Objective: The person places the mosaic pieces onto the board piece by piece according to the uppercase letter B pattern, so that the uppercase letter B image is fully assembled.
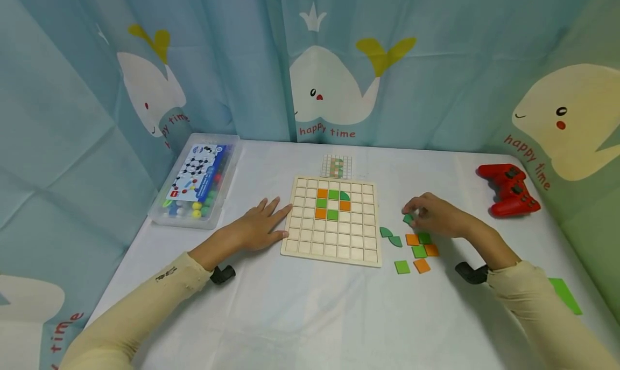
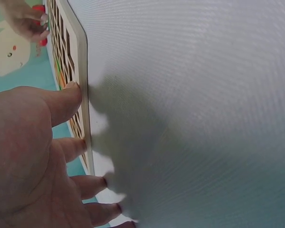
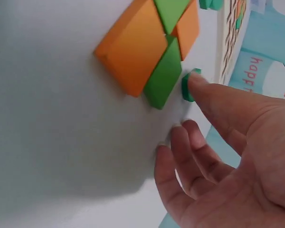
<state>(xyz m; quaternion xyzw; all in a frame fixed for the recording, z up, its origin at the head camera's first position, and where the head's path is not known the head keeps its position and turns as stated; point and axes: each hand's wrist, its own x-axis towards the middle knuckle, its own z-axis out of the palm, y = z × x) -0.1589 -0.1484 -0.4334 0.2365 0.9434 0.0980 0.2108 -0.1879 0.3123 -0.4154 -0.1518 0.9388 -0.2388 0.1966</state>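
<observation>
A pale wooden grid board point(image 1: 310, 249) lies flat with orange squares, light green squares and one dark green quarter-circle tile point(image 1: 344, 196) set in its cells. My left hand point(image 1: 259, 224) is spread flat beside it, thumb and index finger point(image 2: 69, 148) touching its left edge. Right of the board, my right hand point(image 1: 436, 214) pinches a dark green tile point(image 3: 186, 88) low over the table; its thumb shows on the tile, while the index finger is hidden in the right wrist view. Near that hand lie orange tiles point(image 3: 133, 47), light green tiles point(image 3: 164, 76) and two loose quarter-circle tiles point(image 1: 395, 241).
A small pattern card point(image 1: 336, 166) lies behind the board. At the back left is a clear plastic case point(image 1: 227, 165) of coloured balls. A red game controller point(image 1: 511, 189) sits at the right, and a green flat piece point(image 1: 565, 295) lies by the right sleeve. Curtains enclose the table.
</observation>
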